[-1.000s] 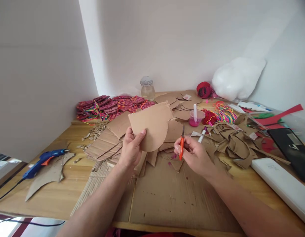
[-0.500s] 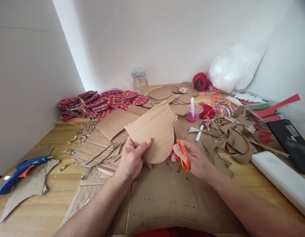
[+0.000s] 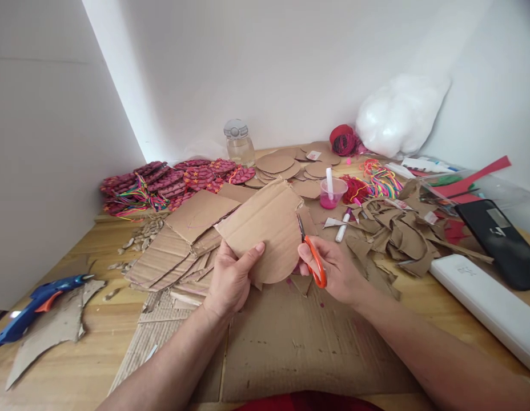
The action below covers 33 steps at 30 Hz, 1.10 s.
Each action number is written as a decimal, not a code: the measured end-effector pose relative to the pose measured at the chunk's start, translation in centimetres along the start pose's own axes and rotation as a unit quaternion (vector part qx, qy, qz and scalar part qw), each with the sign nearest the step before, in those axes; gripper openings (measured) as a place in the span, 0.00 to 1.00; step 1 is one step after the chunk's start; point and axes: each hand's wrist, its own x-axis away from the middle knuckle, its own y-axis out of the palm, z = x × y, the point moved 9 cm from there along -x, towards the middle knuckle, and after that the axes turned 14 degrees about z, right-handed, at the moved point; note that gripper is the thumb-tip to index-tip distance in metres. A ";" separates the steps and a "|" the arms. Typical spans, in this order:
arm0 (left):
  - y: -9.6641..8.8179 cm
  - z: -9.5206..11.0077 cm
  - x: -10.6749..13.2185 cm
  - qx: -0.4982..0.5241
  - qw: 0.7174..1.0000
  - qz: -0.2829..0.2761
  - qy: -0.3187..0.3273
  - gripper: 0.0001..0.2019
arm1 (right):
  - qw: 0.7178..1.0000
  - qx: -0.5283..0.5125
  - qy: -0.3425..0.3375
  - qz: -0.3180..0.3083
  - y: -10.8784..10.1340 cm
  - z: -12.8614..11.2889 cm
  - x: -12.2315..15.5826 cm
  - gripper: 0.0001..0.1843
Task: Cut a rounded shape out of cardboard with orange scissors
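My left hand (image 3: 235, 271) grips a piece of brown cardboard (image 3: 269, 234) by its lower left, thumb on top and fingers beneath. The piece has a rounded lower right edge and straighter, rough edges at the top. Orange-handled scissors (image 3: 314, 262) are in my right hand (image 3: 333, 265), fingers closed round the loops. Their blades point up along the right edge of the piece; whether they touch it I cannot tell. Below both hands lies a large flat cardboard sheet (image 3: 308, 354).
Cardboard pieces (image 3: 162, 257) are stacked at left, beside a blue glue gun (image 3: 42, 302). Cardboard discs (image 3: 277, 162), a glass jar (image 3: 240, 145) and patterned red pieces (image 3: 162, 180) stand behind. Rightward are a pink-filled cup (image 3: 333, 194), cardboard scraps (image 3: 406, 234), a phone (image 3: 500, 242) and a white case (image 3: 479, 308).
The scissors have tilted more upright, and their blades now show beside the cardboard's right edge. The left hand keeps its hold. The whole view has shifted slightly.
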 end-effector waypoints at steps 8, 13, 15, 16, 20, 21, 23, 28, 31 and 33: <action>-0.3 0.4 -0.5 0.002 1.000 0.002 0.017 0.33 | 0.997 -0.057 0.042 0.012 -0.4 0.5 -0.4 0.29; -0.4 1.8 -1.3 0.007 0.999 -0.004 0.041 0.31 | 0.998 -0.036 0.031 -0.045 0.4 -0.8 -0.2 0.30; -0.3 2.4 -1.4 -0.008 0.998 -0.021 0.055 0.30 | 0.997 -0.024 0.031 -0.059 0.6 -1.0 -0.1 0.30; -0.2 2.7 -1.5 -0.019 0.997 -0.031 0.067 0.30 | 0.997 -0.021 0.032 -0.061 0.7 -1.0 0.0 0.30; -0.1 3.7 -1.5 -0.075 0.989 -0.052 0.119 0.29 | 0.997 -0.026 0.044 -0.058 0.5 -0.6 0.1 0.28; -0.2 4.0 -1.5 -0.086 0.986 -0.051 0.133 0.29 | 0.997 -0.029 0.048 -0.058 0.5 -0.5 0.1 0.27; -0.2 4.5 -1.5 -0.102 0.980 -0.050 0.161 0.30 | 0.996 -0.034 0.051 -0.063 0.6 -0.3 0.2 0.26; -0.6 5.0 -1.8 -0.101 0.976 -0.035 0.189 0.32 | 0.996 -0.020 0.047 -0.070 0.8 -0.1 0.3 0.27; -0.8 5.0 -2.0 -0.094 0.978 -0.034 0.184 0.32 | 0.997 -0.012 0.029 -0.068 0.8 -0.3 0.3 0.27; -0.7 5.0 -1.9 -0.089 0.979 -0.039 0.182 0.33 | 0.997 -0.012 0.027 -0.074 0.8 -0.3 0.4 0.28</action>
